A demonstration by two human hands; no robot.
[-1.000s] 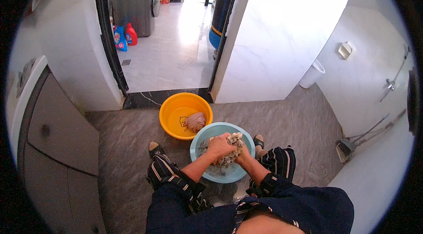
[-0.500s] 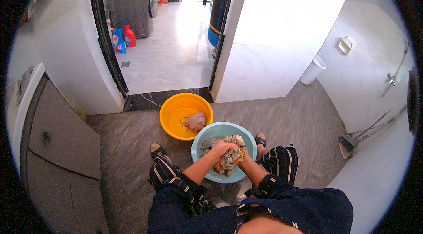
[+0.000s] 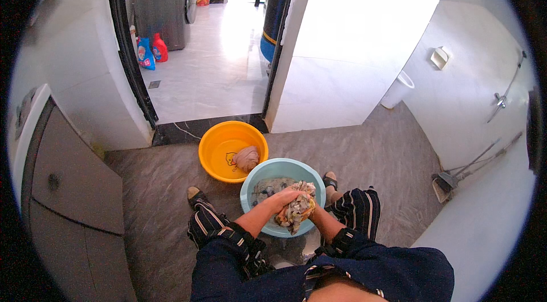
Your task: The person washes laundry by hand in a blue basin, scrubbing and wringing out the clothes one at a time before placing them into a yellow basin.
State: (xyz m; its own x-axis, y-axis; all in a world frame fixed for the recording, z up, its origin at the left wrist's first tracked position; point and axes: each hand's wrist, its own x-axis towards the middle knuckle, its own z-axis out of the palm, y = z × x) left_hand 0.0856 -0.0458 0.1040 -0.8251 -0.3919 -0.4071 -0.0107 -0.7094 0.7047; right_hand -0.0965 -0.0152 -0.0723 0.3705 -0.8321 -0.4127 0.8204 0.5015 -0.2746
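Note:
Both of my hands grip a bunched, wet-looking patterned cloth (image 3: 297,214) over a light blue basin (image 3: 248,211). My left hand (image 3: 283,197) is closed on it from the left, its fingers over the top. My right hand (image 3: 317,212) presses it from the right, with its fingers mostly hidden behind the folds. Under the cloth the basin holds water with more patterned fabric (image 3: 266,188) in it. Just beyond, on the left, an orange basin (image 3: 215,154) contains a wadded pinkish-brown cloth (image 3: 247,158).
My sandalled feet straddle the blue basin on the grey floor (image 3: 159,188). A cabinet (image 3: 80,165) stands at left. Past the doorway sill (image 3: 188,130) are detergent containers (image 3: 159,48) and a washing machine (image 3: 162,14). A dustpan (image 3: 444,182) and a white bin (image 3: 397,91) stand at right.
The whole view has shifted slightly. The bunched cloth sits a little lower and tighter between my hands, and more of the fabric in the water shows behind it.

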